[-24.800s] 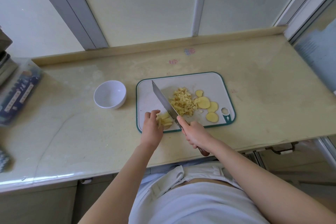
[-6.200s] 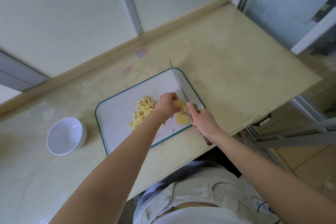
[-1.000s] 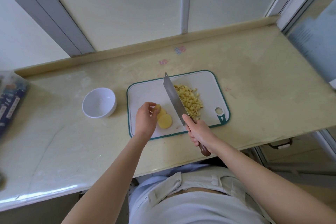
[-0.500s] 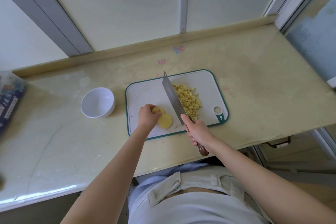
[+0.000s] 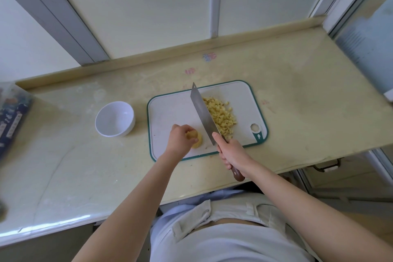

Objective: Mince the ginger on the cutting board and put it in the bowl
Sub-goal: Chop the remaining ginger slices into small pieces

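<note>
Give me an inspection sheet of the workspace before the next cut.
Surface: beige countertop, faint pink and blue marks near its back edge.
Job's things: cutting board carries a diced ginger pile right of the knife; ginger slices lie uncut near its front; bowl, left of the board, is empty.
Clutter: blurred printed package at the left edge.
Hands: left hand holds the slices; right hand grips the knife handle.
Cables: nothing seen.
Surroundings: pale panels behind the counter.

Narrow bare counter [image 5: 140, 135] between bowl [image 5: 114, 118] and cutting board [image 5: 170, 110]; cleaver blade [image 5: 202, 112] slantwise across the board
</note>
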The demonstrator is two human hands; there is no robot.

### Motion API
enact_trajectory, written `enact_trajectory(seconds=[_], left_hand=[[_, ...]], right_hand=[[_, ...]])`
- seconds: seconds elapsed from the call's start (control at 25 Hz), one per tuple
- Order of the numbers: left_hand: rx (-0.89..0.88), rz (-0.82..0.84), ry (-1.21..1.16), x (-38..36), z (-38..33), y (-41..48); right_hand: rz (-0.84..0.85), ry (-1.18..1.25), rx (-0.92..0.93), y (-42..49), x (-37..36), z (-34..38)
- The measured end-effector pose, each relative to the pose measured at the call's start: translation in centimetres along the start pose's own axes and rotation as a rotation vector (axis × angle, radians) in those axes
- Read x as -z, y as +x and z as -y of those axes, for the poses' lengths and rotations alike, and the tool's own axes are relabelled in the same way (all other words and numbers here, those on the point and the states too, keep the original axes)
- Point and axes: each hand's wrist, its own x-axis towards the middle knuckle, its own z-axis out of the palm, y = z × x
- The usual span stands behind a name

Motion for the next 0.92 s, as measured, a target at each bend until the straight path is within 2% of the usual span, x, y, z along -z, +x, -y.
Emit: enact_trajectory(seconds=[0.24,0.4,0.6,0.72,0.92], left_hand=[[0.053,-0.002,0.079,-0.5,-0.5,-0.5],[0.068,0.057,0.002,-0.2,-0.7,-0.3],[0.152,-0.013,-0.236,1.1,0.5,0.9],[0.16,-0.055,-0.127,1.0,1.3,1.2],[0.027,-0.008,0.133,0.1,0.7,0.4]], right_hand=[[0.001,-0.007,0.006,0.0,0.0,0.0],[-0.002,0.001,0.002,0.0,-0.1,-0.1],[0.005,0.005,0.018,0.1,0.0,-0.2],[0.005,0.003,0.016,0.0,0.0,-0.2],[-0.008,-0.016,0.015,0.0,-0.2,-0.1]])
